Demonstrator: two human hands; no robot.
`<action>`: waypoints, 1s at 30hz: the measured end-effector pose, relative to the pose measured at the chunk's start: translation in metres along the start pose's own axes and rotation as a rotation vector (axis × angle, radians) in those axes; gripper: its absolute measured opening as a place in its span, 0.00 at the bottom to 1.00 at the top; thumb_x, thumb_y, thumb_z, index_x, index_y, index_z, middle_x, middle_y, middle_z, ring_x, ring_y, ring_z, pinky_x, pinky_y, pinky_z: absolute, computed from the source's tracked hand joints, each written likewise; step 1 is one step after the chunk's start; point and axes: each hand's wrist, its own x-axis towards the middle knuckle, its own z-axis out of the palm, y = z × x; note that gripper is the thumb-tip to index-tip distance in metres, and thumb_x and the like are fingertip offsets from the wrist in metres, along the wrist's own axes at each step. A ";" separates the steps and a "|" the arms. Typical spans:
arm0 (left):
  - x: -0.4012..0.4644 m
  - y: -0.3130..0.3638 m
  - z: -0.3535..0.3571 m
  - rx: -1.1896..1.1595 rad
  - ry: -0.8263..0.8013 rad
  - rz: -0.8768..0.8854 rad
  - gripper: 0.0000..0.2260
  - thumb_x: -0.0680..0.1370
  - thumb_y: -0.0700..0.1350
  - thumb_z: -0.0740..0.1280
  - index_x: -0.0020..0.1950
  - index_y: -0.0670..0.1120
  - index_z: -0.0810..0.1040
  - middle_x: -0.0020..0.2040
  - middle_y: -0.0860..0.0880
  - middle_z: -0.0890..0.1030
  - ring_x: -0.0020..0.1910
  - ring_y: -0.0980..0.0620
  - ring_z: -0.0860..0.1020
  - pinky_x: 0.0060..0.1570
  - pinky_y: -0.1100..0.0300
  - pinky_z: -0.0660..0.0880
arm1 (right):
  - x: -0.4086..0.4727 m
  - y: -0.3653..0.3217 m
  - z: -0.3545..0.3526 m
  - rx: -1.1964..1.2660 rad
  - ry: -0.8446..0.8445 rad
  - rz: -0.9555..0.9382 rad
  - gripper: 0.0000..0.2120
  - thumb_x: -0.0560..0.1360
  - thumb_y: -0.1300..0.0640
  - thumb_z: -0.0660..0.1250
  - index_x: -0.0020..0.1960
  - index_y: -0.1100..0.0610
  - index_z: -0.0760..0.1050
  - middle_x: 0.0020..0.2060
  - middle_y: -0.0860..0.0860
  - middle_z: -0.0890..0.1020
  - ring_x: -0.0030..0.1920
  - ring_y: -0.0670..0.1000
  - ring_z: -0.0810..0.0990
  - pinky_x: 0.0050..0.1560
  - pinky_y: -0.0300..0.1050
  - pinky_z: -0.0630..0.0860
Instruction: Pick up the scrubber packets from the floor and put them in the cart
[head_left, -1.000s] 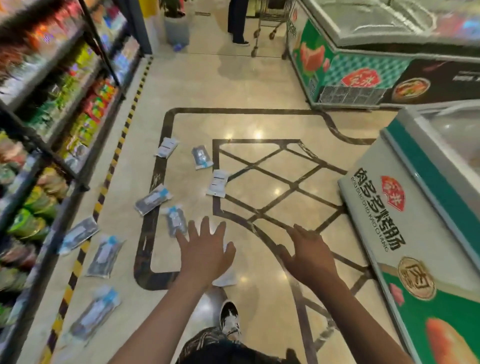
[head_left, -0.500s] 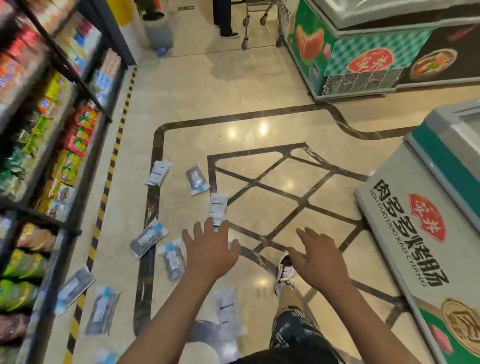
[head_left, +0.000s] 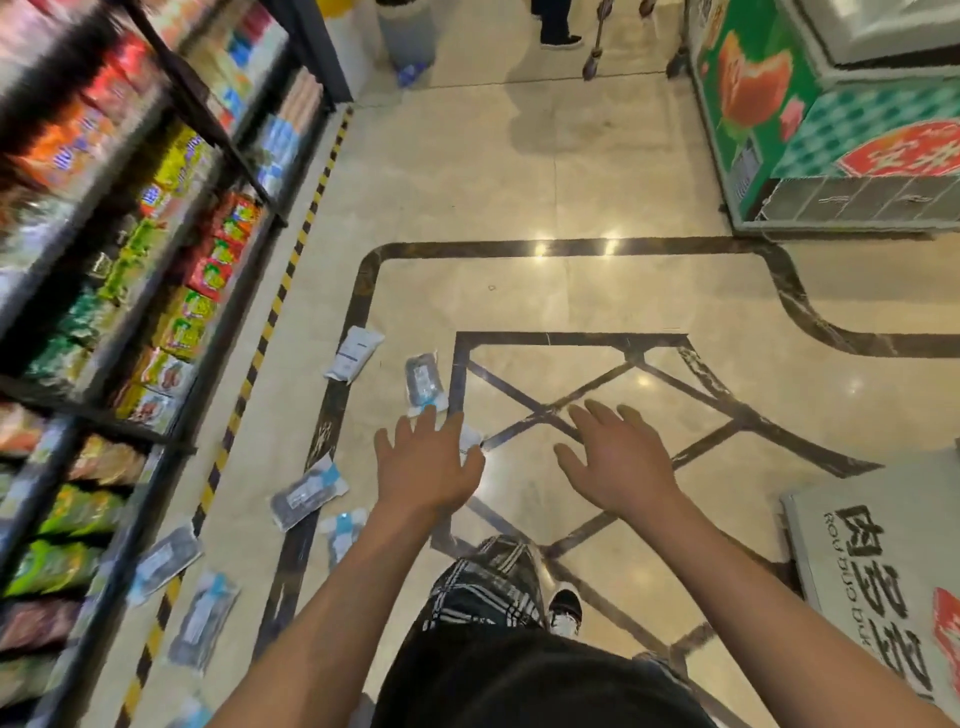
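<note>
Several scrubber packets lie scattered on the marble floor. A white-backed packet (head_left: 354, 353) lies farthest away, a dark packet (head_left: 424, 383) lies just right of it, and another dark packet (head_left: 307, 492) sits nearer me on the left. More packets (head_left: 165, 562) lie along the shelf's foot. My left hand (head_left: 425, 464) hovers palm down with fingers spread, partly hiding a packet (head_left: 470, 438) beneath it. My right hand (head_left: 613, 460) is also held out with its fingers apart and holds nothing. Only the wheels of a cart (head_left: 592, 62) show at the top edge.
A tall shelf of snack packs (head_left: 130, 249) lines the left, edged by a yellow-black floor stripe (head_left: 270, 322). Chest freezers stand at top right (head_left: 831, 130) and lower right (head_left: 883, 561). A person's feet (head_left: 558, 36) stand beside the distant cart. My own leg and shoe (head_left: 563, 610) are below.
I have walked forward: the packets slid down toward me in view, and several now lie beside or behind my arms. Both hands stay outstretched and empty.
</note>
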 end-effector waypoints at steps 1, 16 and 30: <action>0.014 0.001 -0.006 -0.009 0.004 -0.022 0.26 0.82 0.60 0.55 0.81 0.57 0.60 0.82 0.47 0.60 0.80 0.41 0.58 0.77 0.38 0.50 | 0.020 -0.001 -0.009 -0.015 0.001 -0.027 0.28 0.79 0.40 0.56 0.75 0.53 0.69 0.70 0.53 0.75 0.68 0.64 0.73 0.66 0.57 0.73; 0.258 -0.052 -0.081 -0.222 0.050 -0.408 0.27 0.83 0.60 0.53 0.81 0.54 0.60 0.80 0.45 0.62 0.78 0.38 0.60 0.75 0.39 0.52 | 0.341 -0.068 -0.119 -0.275 -0.033 -0.447 0.27 0.81 0.42 0.57 0.77 0.52 0.67 0.73 0.51 0.73 0.68 0.63 0.72 0.62 0.54 0.74; 0.347 -0.087 -0.066 -0.516 -0.006 -0.964 0.25 0.81 0.59 0.58 0.76 0.50 0.66 0.73 0.42 0.70 0.71 0.36 0.69 0.69 0.42 0.62 | 0.532 -0.161 -0.112 -0.592 -0.291 -0.973 0.29 0.81 0.40 0.57 0.78 0.51 0.64 0.77 0.52 0.69 0.73 0.64 0.68 0.67 0.56 0.71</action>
